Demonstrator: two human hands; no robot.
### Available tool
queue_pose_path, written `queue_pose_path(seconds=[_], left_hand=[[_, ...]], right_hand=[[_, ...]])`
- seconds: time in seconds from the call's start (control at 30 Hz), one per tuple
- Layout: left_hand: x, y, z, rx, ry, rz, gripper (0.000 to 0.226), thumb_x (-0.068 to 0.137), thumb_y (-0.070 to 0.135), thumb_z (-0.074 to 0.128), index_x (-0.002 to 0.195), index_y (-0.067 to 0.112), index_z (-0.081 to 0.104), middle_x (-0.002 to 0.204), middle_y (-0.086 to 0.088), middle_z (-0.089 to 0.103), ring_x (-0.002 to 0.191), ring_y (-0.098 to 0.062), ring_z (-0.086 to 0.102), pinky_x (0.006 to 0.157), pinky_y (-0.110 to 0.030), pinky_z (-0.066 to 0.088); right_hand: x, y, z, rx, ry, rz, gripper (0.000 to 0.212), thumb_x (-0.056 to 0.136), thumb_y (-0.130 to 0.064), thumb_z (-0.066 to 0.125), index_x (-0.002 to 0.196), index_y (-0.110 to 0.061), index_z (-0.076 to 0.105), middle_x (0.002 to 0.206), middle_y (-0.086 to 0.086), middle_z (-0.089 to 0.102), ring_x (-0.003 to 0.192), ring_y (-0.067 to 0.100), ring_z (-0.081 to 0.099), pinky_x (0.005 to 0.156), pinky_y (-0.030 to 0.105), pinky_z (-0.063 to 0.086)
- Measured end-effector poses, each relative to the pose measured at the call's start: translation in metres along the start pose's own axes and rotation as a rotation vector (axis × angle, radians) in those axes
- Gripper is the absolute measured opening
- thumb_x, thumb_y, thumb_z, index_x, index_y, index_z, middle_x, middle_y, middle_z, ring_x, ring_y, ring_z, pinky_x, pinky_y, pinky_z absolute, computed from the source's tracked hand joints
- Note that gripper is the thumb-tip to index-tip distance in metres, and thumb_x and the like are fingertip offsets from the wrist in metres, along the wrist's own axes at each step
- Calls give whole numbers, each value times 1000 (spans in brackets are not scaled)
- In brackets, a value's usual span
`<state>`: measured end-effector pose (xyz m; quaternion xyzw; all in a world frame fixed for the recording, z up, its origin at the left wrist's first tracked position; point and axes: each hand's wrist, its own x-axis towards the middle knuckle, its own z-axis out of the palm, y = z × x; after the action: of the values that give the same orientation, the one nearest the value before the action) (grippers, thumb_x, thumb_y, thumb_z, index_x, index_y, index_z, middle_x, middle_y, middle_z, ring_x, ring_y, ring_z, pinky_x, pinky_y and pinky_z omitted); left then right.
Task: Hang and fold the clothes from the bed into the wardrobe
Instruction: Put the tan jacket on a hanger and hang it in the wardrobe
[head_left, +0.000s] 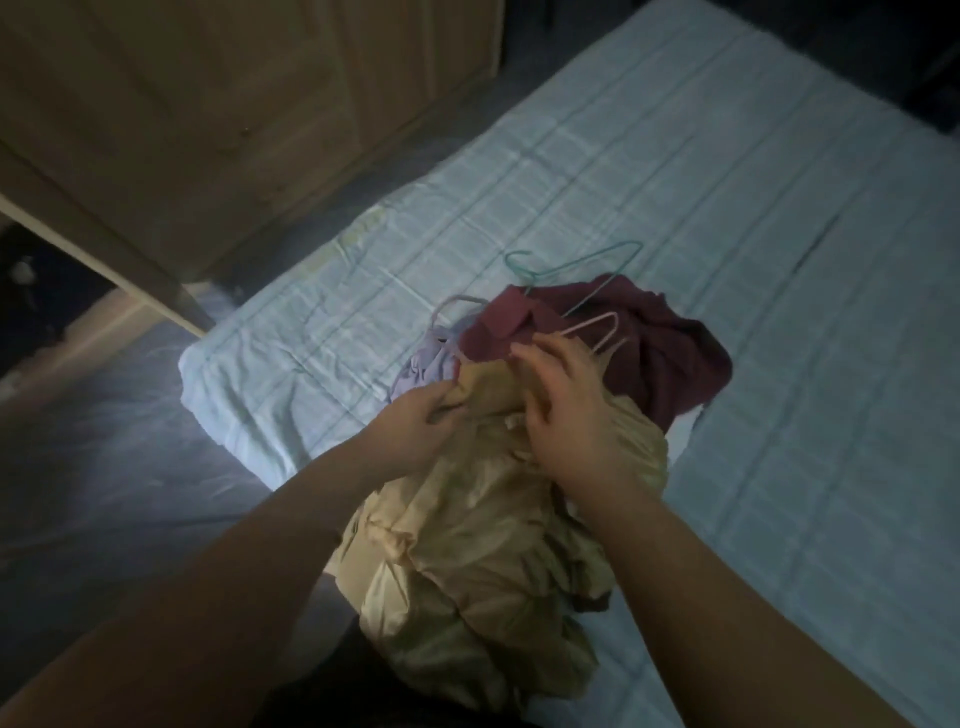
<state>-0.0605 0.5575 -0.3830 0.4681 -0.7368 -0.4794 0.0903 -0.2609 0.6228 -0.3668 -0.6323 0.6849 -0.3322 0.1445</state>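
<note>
On the pale blue bed (675, 156), near its corner, I see my left hand (415, 421) pinching the top edge of the cream garment (467, 530), fingers curled round a fold. Right hand (566, 415) lies on the same cloth, fingers spread, loosely bent, no clear grip. Maroon garment (670, 358) just behind, pink hanger (597, 325) and teal hanger (571, 260) on it; lilac garment (431, 364) beside it. Wardrobe (208, 104) far left.

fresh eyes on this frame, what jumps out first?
Both hands meet mid-frame: the left hand grips the top of a crumpled cream garment near the bed's edge, and the right hand lies on it. Just behind sits a maroon garment, with a teal hanger beyond it, all on the pale blue checked sheet.
</note>
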Motion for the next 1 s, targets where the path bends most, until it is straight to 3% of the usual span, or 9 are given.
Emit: queue_pose_path(seconds=[0.07, 0.17, 0.37, 0.47, 0.6, 0.73, 0.8, 0.9, 1.0], left_hand=[[-2, -7, -2, -26, 46, -61, 9, 100, 19, 57, 99, 23, 65, 90, 8, 67, 88, -12, 61, 77, -19, 44], [-2, -24, -7, 3, 108, -100, 10, 100, 16, 58, 96, 25, 58, 84, 14, 59, 81, -8, 54, 67, -6, 34], [9, -53, -12, 69, 88, -186, 10, 100, 23, 56, 105, 17, 61, 94, 2, 67, 89, -19, 60, 69, -9, 38], [11, -54, -11, 56, 123, -191, 9, 100, 23, 57, 102, 16, 61, 88, 4, 65, 84, -20, 59, 66, -7, 38], [10, -55, -14, 55, 107, -174, 13, 101, 22, 55, 105, 12, 62, 96, -9, 67, 90, -25, 61, 69, -13, 39], [2, -56, -21, 58, 87, -168, 11, 101, 21, 53, 102, 12, 60, 92, -8, 66, 89, -25, 61, 72, -17, 41], [-1, -59, -25, 50, 96, -178, 8, 101, 20, 55, 101, 16, 61, 91, -6, 67, 89, -24, 61, 74, -21, 42], [-5, -65, -28, 9, 109, -180, 11, 100, 17, 57, 95, 25, 61, 88, -2, 67, 85, -19, 61, 73, -21, 42], [-10, -69, -26, 5, 101, -164, 16, 99, 15, 58, 93, 30, 61, 87, 0, 67, 78, -2, 59, 68, -9, 40]], right_hand=[[-16, 6, -3, 87, 93, 158, 55, 77, 6, 56, 128, -14, 60, 135, 4, 51, 129, 17, 45, 115, 32, 34], [-28, 28, -10, 35, 115, 494, 52, 84, -4, 58, 133, -18, 55, 133, 2, 56, 120, 24, 55, 104, 40, 43], [0, 67, -8, -156, -496, 679, 84, 88, -48, 64, 156, -22, 22, 147, 11, 45, 131, 35, 46, 107, 52, 42], [-8, 70, 10, -333, -696, 784, 75, 91, -48, 57, 151, -18, 24, 150, 12, 37, 131, 37, 45, 106, 52, 39], [-23, 75, 21, -252, -608, 860, 63, 90, -26, 55, 146, -19, 28, 123, 10, 61, 110, 33, 60, 99, 48, 45], [-34, 81, 20, 237, -549, 994, 77, 84, -37, 66, 151, -28, 28, 124, 0, 53, 113, 30, 59, 99, 41, 46], [-34, 92, 16, 383, -412, 1123, 65, 85, -41, 63, 145, -26, 40, 125, 2, 55, 108, 27, 60, 93, 39, 49], [-33, 106, 14, -6, -168, 998, 44, 88, -35, 54, 130, -22, 47, 125, 7, 48, 108, 35, 58, 85, 41, 46], [-34, 107, 23, -40, -267, 807, 62, 90, -34, 57, 146, -29, 32, 138, 8, 40, 117, 35, 55, 97, 48, 47]])
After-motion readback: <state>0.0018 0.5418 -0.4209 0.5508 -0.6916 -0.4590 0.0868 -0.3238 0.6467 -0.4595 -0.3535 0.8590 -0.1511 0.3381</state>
